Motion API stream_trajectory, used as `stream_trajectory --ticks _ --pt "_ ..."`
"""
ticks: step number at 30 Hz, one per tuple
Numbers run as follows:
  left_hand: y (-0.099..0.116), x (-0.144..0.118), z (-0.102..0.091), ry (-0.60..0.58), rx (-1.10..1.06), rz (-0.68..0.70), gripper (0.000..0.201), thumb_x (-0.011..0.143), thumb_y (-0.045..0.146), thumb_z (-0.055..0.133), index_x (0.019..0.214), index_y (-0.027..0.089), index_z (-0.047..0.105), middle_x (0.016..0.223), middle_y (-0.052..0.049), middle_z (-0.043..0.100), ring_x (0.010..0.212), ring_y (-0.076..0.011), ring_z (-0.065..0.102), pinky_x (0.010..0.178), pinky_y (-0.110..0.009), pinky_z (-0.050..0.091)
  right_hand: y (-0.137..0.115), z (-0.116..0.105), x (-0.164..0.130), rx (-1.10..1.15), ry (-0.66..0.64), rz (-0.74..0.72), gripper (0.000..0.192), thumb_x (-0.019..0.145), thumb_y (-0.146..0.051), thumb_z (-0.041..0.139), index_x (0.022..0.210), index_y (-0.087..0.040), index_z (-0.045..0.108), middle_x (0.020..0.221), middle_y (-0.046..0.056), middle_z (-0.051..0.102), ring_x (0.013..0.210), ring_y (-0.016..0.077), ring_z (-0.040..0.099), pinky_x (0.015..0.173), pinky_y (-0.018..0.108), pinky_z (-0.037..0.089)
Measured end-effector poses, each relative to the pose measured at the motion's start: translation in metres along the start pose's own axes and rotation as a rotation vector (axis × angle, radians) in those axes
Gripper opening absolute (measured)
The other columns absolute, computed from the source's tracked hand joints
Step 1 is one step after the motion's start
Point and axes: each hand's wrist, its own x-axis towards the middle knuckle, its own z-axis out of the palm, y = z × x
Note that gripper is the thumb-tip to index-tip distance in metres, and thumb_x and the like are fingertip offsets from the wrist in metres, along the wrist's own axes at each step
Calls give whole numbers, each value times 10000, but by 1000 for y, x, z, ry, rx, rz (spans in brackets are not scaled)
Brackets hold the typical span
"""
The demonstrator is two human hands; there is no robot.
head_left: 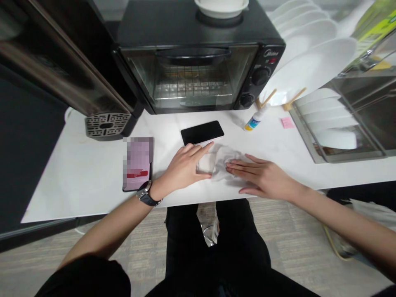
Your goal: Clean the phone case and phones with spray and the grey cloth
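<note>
A crumpled white cloth or tissue [220, 161] lies on the white counter [77, 173], just in front of a black phone [202, 132] lying screen-down or dark. My left hand [185, 167], with a dark watch on its wrist, rests flat on the cloth's left part, fingers stretched out. My right hand [262, 177] lies flat with its fingertips pressing the cloth's right edge. Neither hand grips anything.
A second phone [137, 164] with a lit screen lies left of my left hand. A black toaster oven [198, 62] stands behind, a bowl on top. A small white bottle [256, 119] and pink note [287, 122] lie near a dish rack with white plates [312, 70].
</note>
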Motion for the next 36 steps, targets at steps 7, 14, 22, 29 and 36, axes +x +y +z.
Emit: stream_trajectory --ticks 7,14,22,29,36 --pt "2 4 0 28 4 44 987 929 520 854 1736 186 395 1381 -133 718 1208 -329 625 1118 -427 512 -6 10 40 39 13 44 775 1060 -626 641 1745 -367 385 1671 61 560 1524 334 594 1382 612 392" --pt "0 1 1 13 -2 22 997 933 523 845 1745 191 369 1416 -114 724 1231 -335 613 1141 -432 491 -24 21 34 78 12 -27 872 1101 -647 537 1812 -337 138 1727 79 487 1585 293 513 1391 553 393" --pt "5 3 5 41 8 48 987 942 531 837 1745 189 376 1383 -132 698 1212 -325 601 1144 -429 488 -22 22 28 -67 77 125 898 1067 -656 597 1800 -270 250 1682 133 552 1559 375 541 1365 606 428" --pt "5 1 5 62 16 -19 1001 929 504 836 1747 176 361 1487 -140 705 1274 -355 625 1149 -459 496 -37 27 51 -68 80 115 725 1105 -636 534 1729 -284 422 1641 132 600 1522 351 600 1336 649 448" --pt "3 4 11 83 -78 -12 1102 894 452 878 1776 188 271 1498 -111 727 1297 -340 644 1138 -454 515 -47 21 20 -114 174 191 692 1077 -678 534 1630 -264 577 1488 159 737 1368 391 727 1215 597 605"
